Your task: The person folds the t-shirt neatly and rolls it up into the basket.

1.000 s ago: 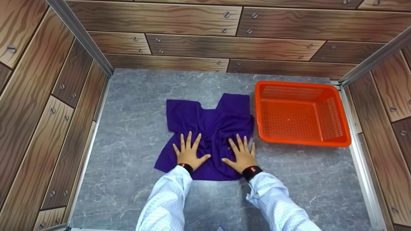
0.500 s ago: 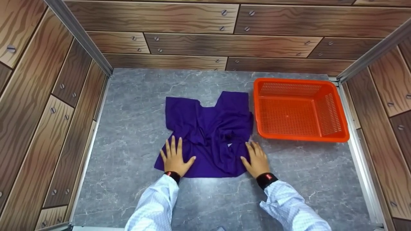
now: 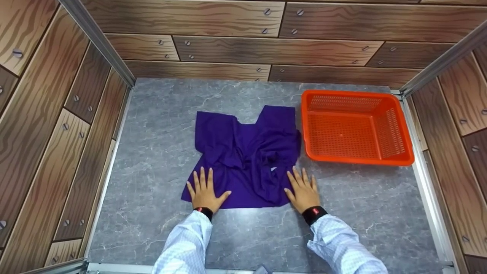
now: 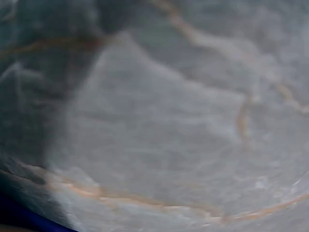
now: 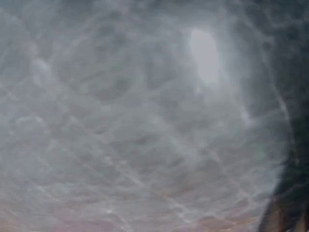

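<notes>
A purple short-sleeved shirt [image 3: 247, 152] lies spread on the grey marbled surface, its neck opening toward the far wall. Its middle and right side are wrinkled, and a small white patch [image 3: 273, 169] shows among the folds. My left hand [image 3: 205, 194] rests with fingers spread on the lower left part of the shirt. On the lower right edge lies my right hand [image 3: 303, 192], fingers straight and partly over the cloth. The left wrist view shows mostly blurred surface, with a sliver of blue-purple cloth [image 4: 29, 220] at the lower left corner.
An orange plastic basket [image 3: 342, 160] with perforated walls stands to the right of the shirt, close to its sleeve. Wood-patterned panels [image 3: 213, 49] enclose the back and sides. Metal framing [image 3: 430, 205] runs along the right edge of the grey surface [image 3: 152, 152].
Both hands have slid outward from the shirt's middle to its lower left and right edges. The cloth's lower part lies flatter, and the white patch has come into view.
</notes>
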### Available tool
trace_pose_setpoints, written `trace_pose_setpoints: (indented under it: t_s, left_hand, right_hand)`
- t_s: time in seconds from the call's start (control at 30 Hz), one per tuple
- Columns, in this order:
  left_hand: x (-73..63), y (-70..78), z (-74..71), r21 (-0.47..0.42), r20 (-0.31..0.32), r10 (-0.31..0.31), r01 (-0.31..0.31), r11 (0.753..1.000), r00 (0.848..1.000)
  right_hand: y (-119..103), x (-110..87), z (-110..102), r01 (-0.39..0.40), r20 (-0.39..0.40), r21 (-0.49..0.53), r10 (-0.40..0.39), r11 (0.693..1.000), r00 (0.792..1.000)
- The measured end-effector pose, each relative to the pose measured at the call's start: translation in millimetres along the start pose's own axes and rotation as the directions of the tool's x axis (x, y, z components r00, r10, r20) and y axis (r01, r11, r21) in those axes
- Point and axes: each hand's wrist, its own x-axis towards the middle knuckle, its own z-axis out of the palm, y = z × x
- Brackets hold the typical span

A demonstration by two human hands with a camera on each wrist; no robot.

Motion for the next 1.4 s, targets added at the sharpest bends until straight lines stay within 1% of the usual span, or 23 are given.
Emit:
trace_pose_setpoints:
  t_s: [0.1,0.2,0.33,0.47,0.7,0.83,0.9,0.97,1.0,1.07,1.13,1.2,1.27,1.33,1.4]
  left_hand:
    - [0.0,-2.1,-1.1,0.014,0.01,-0.017,0.017,1.0,1.0]
    - [0.2,-3.9,-1.2,0.026,0.023,-0.025,0.024,0.999,0.999]
    - [-0.2,-5.9,-2.6,0.023,0.032,-0.033,0.032,0.999,0.999]
    - [-1.2,-8.2,-5.3,0.023,0.032,-0.044,0.044,0.999,0.999]
    - [-3.4,-13.5,-7.7,0.024,0.038,-0.052,0.051,0.998,0.998]
    - [-6.7,-11.5,-10.3,0.023,0.026,-0.056,0.056,0.998,0.998]
    - [-9.3,-8.9,-11.1,0.016,-0.004,-0.037,0.037,0.999,0.999]
    - [-12.5,-5.6,-10.9,-0.001,-0.061,0.015,-0.015,1.0,0.998]
    - [-14.4,-3.7,-10.4,-0.005,-0.091,0.051,-0.051,0.999,0.995]
    - [-18.7,0.2,-9.1,-0.009,-0.143,0.121,-0.124,0.992,0.982]
    - [-23.2,3.1,-7.0,-0.007,-0.162,0.173,-0.176,0.984,0.972]
    - [-27.4,3.7,-4.4,-0.008,-0.144,0.195,-0.198,0.98,0.97]
    - [-30.6,2.0,-1.2,-0.004,-0.114,0.196,-0.197,0.98,0.974]
    - [-32.6,-0.5,2.2,0.004,-0.094,0.193,-0.193,0.981,0.977]
    - [-33.9,-2.1,4.1,0.013,-0.076,0.186,-0.185,0.983,0.98]
  right_hand:
    - [3,-3.2,1,-0.009,-0.026,-0.007,0.009,1.0,1.0]
    - [6,-8.3,1,-0.032,-0.033,0.002,0.032,0.999,0.999]
    - [9,-16.9,-1,-0.073,-0.037,0.022,0.073,0.997,0.997]
    - [12,-25.2,-3,-0.096,-0.059,0.023,0.097,0.995,0.994]
    - [11,-38.9,0,-0.071,-0.081,0.033,0.073,0.997,0.994]
    - [7,-42.5,1,-0.058,-0.103,0.046,0.063,0.997,0.993]
    - [4,-40.5,0,-0.04,-0.14,0.055,0.048,0.998,0.989]
    - [1,-35.6,-1,0.005,-0.187,0.067,0.008,0.998,0.982]
    - [-1,-32.1,-2,0.038,-0.208,0.072,-0.023,0.997,0.978]
    - [-6,-23.7,-3,0.115,-0.232,0.073,-0.095,0.991,0.968]
    - [-12,-14.8,-6,0.177,-0.213,0.066,-0.16,0.982,0.964]
    - [-18,-7.3,-8,0.211,-0.157,0.056,-0.2,0.976,0.967]
    - [-22,-2.2,-10,0.222,-0.081,0.059,-0.217,0.973,0.973]
    - [-23,0.1,-10,0.227,-0.018,0.057,-0.227,0.972,0.974]
    - [-22,-0.7,-10,0.23,0.015,0.061,-0.231,0.971,0.973]
